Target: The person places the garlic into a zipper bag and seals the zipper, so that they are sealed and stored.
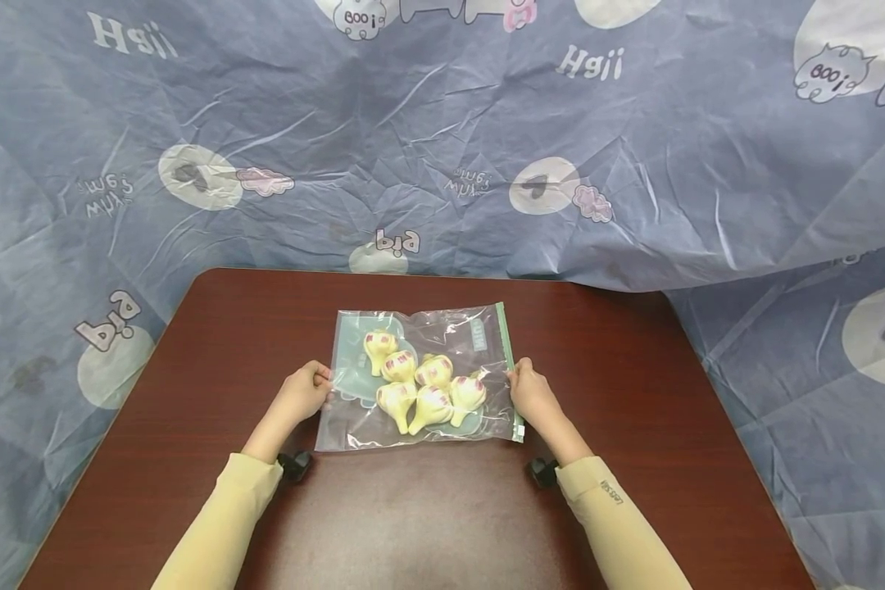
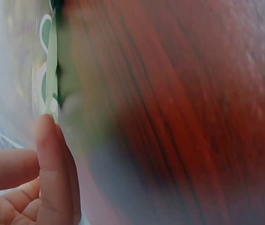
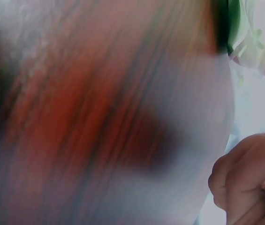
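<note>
A clear zip bag (image 1: pixel 453 328) with a green zip strip (image 1: pixel 506 336) along its right edge lies between my two hands. Inside it are several pale garlic bulbs (image 1: pixel 433 406) with purple-tinted marks, grouped in the middle and left. My left hand (image 1: pixel 304 392) pinches the bag's left edge; its thumb and fingers also show in the left wrist view. At the zip edge, my right hand (image 1: pixel 533 395) grips the bag below its middle. The right wrist view shows curled fingers (image 3: pixel 247 171) beside the bag. Whether the bag touches the table cannot be told.
The brown wooden table (image 1: pixel 597 352) has a glossy surface and rounded back corners. A blue-grey printed cloth (image 1: pixel 413 106) hangs behind it and down both sides. Black wrist cameras (image 1: pixel 295 465) sit at the cuffs of the yellow sleeves (image 1: pixel 224 516).
</note>
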### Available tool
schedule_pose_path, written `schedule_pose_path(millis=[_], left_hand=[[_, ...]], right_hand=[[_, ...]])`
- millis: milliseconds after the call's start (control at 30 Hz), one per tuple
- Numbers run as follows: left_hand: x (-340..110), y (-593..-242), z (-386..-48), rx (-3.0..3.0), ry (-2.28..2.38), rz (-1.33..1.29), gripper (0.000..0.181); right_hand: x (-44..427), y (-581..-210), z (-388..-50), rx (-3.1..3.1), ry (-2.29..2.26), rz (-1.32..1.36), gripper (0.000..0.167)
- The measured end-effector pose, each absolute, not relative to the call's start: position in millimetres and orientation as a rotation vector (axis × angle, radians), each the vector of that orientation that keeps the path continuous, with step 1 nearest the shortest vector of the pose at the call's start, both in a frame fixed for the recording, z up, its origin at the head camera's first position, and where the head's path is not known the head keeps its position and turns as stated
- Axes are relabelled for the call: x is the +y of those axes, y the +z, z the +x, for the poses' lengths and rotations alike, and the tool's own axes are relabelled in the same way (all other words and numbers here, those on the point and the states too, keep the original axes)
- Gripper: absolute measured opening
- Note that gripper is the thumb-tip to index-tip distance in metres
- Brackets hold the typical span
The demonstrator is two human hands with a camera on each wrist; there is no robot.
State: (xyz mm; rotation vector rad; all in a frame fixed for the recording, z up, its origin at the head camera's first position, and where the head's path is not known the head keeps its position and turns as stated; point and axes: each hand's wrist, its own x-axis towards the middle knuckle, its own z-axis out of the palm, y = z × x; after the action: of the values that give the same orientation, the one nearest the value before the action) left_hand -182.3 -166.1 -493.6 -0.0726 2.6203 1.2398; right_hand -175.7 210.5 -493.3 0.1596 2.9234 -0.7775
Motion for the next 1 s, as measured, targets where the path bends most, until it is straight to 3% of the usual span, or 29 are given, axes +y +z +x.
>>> schedule_pose_path(millis=[1000], left_hand=[[-157,-501,-182,2.662,1.24,0.008,0.021]], right_hand=[[225,-494,-172,2.925,-0.763,0.201,0.024]])
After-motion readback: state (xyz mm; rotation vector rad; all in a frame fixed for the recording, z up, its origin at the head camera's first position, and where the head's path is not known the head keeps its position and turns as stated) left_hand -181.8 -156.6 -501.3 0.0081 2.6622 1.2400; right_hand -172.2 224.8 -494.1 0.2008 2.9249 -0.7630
